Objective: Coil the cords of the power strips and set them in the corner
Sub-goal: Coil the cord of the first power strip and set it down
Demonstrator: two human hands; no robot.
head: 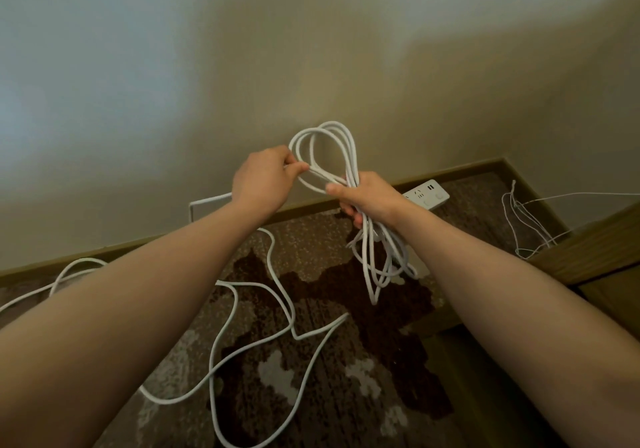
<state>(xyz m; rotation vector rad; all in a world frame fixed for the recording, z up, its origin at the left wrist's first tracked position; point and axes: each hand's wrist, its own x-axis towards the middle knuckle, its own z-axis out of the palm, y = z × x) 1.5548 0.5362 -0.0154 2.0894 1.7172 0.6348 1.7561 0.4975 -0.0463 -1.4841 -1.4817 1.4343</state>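
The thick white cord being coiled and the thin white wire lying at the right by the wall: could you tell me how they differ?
The thick white cord is gathered in loops, gripped by the right hand and pinched by the left hand; the thin white wire lies untouched on the carpet. The cord is much thicker. Its slack sprawls across the middle of the carpet, while the wire stays near the right wall. Both are white.

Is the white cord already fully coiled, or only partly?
Partly. The right hand grips several loops of the cord, the left hand pinches a strand, and much lies loose on the carpet.
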